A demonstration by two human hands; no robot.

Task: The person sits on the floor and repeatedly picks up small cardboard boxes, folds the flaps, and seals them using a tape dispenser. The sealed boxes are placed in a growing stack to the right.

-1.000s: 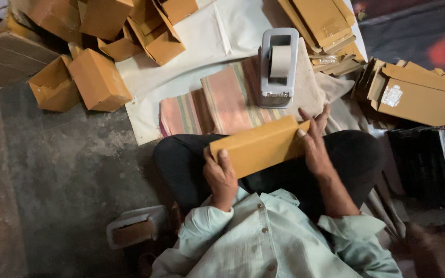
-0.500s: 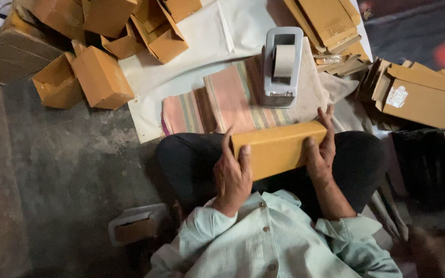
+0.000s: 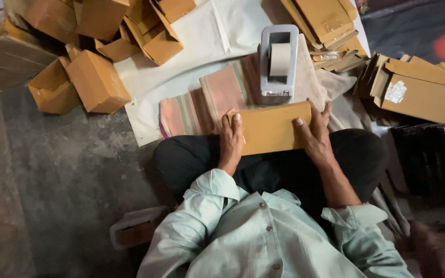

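You've got the flat brown cardboard box (image 3: pixel 274 127) across your lap, left hand (image 3: pixel 230 141) and right hand (image 3: pixel 315 136) gripping its ends, right below the grey tape dispenser (image 3: pixel 279 64). Looks closed but untaped; finished boxes (image 3: pixel 96 82) pile up left.

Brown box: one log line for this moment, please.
hands: left hand and right hand on brown box | place: lap | ahead: tape dispenser on striped cloth
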